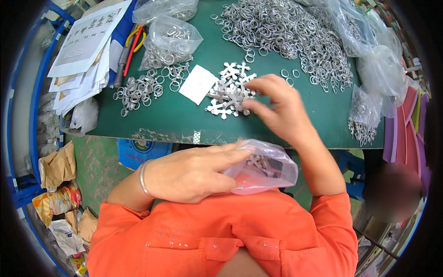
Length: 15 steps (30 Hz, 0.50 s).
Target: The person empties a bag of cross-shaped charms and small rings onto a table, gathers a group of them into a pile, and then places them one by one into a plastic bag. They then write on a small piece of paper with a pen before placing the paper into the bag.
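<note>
My left hand [194, 173] grips a clear plastic bag [282, 174] by its rim, just off the table's front edge. Several small metal crosses [258, 161] show inside the bag's mouth. Over the table, my right hand [277, 104] reaches to a pile of silvery cross pendants [226, 90], thumb and forefinger spread apart at the pile's right side. Whether the fingertips touch a cross is hard to make out. Beside the pile, on its left, lies a small white square of paper [198, 85].
A large heap of metal rings [277, 27] covers the back right of the green table [184, 122]. More rings [140, 92] lie at the left near an open bag of rings [168, 41]. Pliers [134, 39], printed sheets [85, 41] and a small bag of metal parts [363, 115] sit around the sides.
</note>
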Available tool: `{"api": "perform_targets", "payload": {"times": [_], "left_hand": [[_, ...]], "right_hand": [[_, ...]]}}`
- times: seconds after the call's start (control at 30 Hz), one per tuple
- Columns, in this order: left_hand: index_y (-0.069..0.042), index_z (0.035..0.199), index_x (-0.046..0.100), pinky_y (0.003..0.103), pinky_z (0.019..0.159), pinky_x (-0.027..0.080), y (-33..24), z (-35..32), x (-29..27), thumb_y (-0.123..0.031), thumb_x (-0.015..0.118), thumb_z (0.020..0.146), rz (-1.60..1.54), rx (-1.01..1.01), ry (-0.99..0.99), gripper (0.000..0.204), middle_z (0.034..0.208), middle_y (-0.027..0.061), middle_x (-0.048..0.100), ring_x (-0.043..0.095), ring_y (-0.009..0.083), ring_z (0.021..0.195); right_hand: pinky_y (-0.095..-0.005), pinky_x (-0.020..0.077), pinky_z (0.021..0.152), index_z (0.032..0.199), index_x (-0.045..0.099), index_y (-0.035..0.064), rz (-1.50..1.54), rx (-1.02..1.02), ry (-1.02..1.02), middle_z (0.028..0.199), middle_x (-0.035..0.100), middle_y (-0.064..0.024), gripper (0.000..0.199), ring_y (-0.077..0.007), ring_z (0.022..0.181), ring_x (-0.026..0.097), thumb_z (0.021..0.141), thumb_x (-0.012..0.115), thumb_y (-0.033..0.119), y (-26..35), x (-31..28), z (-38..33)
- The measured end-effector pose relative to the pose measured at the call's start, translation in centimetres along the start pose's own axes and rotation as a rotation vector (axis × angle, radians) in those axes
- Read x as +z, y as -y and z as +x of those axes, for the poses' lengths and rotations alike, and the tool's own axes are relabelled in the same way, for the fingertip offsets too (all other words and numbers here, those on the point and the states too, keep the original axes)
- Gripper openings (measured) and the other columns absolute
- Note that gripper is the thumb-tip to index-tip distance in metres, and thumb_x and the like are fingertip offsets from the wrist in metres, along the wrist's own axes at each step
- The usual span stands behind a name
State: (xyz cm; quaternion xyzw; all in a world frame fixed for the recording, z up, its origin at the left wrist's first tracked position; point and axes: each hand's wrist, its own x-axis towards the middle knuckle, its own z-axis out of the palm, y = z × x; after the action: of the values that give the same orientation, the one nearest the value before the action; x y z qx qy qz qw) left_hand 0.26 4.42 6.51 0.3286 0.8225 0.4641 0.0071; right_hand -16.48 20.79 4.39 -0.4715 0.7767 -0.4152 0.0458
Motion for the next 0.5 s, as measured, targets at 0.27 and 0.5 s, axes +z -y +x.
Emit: {"api": "perform_targets", "payload": {"times": [0.27,0.5], "left_hand": [[0.0,0.083,0.061,0.045,0.095,0.047,-0.2,-1.7,-1.3,0.002,0.064,0.072,0.076,-0.123,-0.076,0.012,0.132,0.0339,0.045,0.049,0.049,0.12],[-0.003,0.082,0.065,0.043,0.094,0.048,0.4,-1.0,-2.1,-0.002,0.066,0.072,0.098,-0.124,-0.065,0.01,0.133,0.0305,0.048,0.051,0.0446,0.12]], "right_hand": [[-0.0318,0.0524,0.069,0.095,0.066,0.004,0.111,0.102,-0.153,0.085,0.066,-0.0079,0.02,-0.0214,0.076,0.065,0.076,0.069,-0.001,-2.4,2.7,-0.3],[-0.0282,0.0594,0.066,0.108,0.052,-0.0015,1.098,0.707,-0.235,0.091,0.065,-0.0134,0.021,-0.0203,0.08,0.068,0.088,0.06,-0.001,-4.3,0.2,-1.1]]}}
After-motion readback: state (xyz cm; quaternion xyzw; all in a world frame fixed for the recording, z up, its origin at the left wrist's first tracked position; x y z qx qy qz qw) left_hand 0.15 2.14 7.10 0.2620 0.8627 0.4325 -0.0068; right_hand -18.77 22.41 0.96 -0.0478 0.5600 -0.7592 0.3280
